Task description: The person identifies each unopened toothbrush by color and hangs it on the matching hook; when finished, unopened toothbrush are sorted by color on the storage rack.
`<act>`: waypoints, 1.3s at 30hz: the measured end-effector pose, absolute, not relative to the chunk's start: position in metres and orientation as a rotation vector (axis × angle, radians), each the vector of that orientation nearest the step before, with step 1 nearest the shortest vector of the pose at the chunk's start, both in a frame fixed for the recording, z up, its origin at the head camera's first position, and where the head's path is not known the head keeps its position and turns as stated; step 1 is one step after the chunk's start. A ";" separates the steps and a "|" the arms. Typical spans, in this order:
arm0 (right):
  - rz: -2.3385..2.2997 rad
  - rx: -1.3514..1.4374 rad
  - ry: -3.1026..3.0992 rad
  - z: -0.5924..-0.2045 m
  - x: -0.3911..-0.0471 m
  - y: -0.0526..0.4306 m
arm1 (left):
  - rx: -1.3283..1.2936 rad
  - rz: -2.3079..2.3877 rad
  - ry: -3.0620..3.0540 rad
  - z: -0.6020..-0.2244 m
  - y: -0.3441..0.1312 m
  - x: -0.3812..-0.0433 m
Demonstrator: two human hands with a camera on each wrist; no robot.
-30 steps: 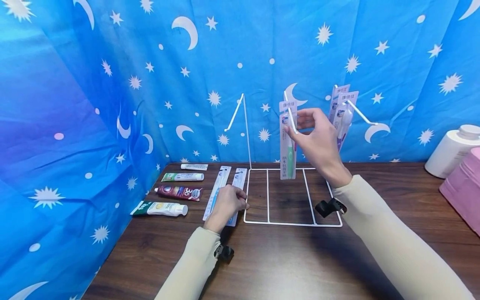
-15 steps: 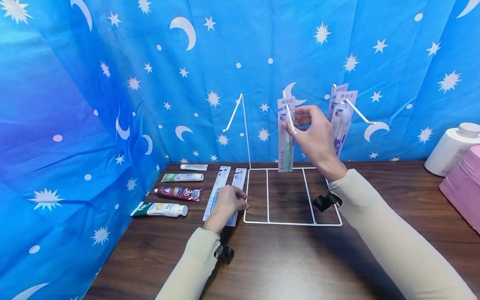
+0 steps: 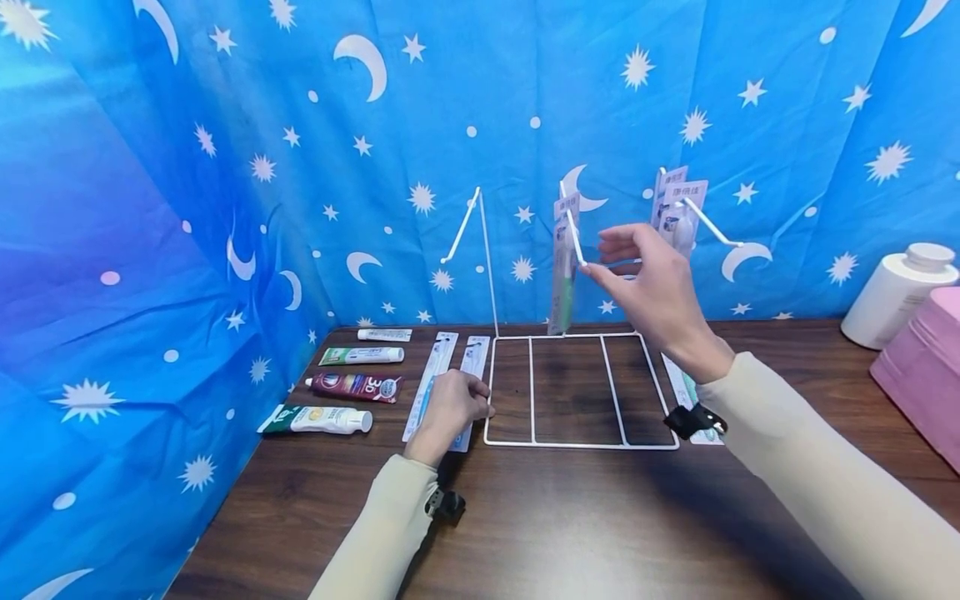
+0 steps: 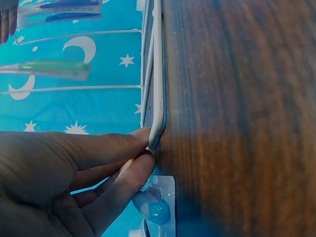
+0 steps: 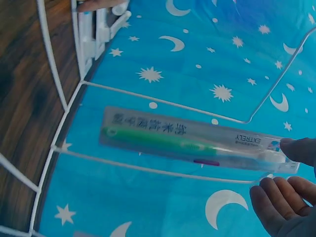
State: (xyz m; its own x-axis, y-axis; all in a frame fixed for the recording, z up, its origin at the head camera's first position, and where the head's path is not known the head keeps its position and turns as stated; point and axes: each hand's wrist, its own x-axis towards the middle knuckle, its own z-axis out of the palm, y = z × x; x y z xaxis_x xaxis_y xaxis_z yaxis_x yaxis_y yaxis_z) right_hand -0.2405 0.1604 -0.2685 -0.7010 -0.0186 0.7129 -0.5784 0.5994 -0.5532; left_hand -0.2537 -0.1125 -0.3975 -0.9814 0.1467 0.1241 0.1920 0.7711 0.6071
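Left fingers [image 4: 109,147] pinch the rack [image 4: 158,74] by its edge.

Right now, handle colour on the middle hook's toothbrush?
Green handle; right wrist view shows it best.

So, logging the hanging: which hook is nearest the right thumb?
The middle hook, bearing a green toothbrush: its tip is by the thumb; left hook and right hook end farther off.

A blue cloth [image 3: 495,75] is hanging behind the table [image 3: 600,525] and along its left side, bending at the corner. White moons [image 3: 377,65], stars [image 3: 637,67] and dots [image 3: 471,132] are covering it. The table is showing dark brown wood grain, and a pale glare [image 3: 540,492] is shining near its front.
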 end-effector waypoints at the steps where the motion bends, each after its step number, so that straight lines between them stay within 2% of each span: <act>1: 1.042 0.488 -2.153 -0.269 -0.237 0.162 | -0.277 -1.001 -2.891 -0.397 -0.113 -0.254; 13: 0.772 0.574 -2.262 -0.276 -0.192 0.205 | -0.318 -0.957 -2.877 -0.396 -0.113 -0.255; 21: 0.678 0.556 -2.233 -0.286 -0.186 0.241 | -0.314 -0.926 -2.887 -0.396 -0.113 -0.256; 28: 0.722 0.493 -2.184 -0.303 -0.197 0.273 | -0.275 -0.957 -2.910 -0.396 -0.113 -0.255; 39: 0.901 0.216 -2.312 -0.333 -0.235 0.300 | -0.287 -0.952 -2.897 -0.397 -0.112 -0.254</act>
State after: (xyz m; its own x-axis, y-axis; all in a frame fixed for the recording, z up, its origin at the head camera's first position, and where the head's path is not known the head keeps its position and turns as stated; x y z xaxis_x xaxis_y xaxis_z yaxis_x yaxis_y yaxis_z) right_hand -0.2345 0.2998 -0.3334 -0.7822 0.0744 0.6186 -0.3639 0.7514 -0.5505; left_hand -0.2535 -0.1121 -0.3971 -0.9794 0.1525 0.1321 0.2011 0.7896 0.5798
